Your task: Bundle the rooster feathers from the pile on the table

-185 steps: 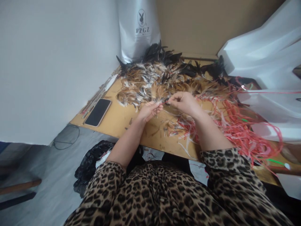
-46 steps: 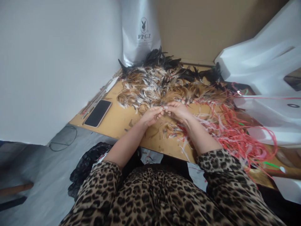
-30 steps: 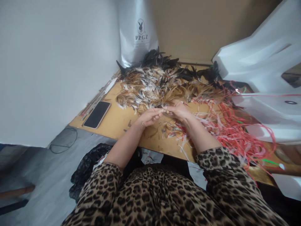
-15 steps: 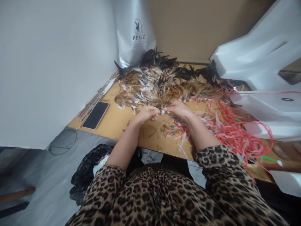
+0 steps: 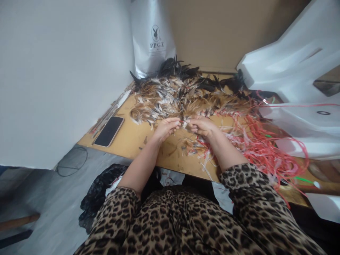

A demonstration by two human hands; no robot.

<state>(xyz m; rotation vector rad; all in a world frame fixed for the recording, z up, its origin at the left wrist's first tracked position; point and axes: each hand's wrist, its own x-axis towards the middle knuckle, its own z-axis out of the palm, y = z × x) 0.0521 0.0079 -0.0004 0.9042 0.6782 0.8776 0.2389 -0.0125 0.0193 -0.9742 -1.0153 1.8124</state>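
Left hand (image 5: 165,128) and right hand (image 5: 202,125) met fingertip to fingertip over counter (image 5: 132,136), both pinched narrow on small feather bundle (image 5: 183,122) at near edge of feather pile (image 5: 175,97). Judged best: keep quill ends aligned, grip tight, pull binding snug. Red strips (image 5: 265,148) tangled just right of right hand, could snag. Phone (image 5: 109,131) lay well left; silver bag (image 5: 152,39) stood behind pile.
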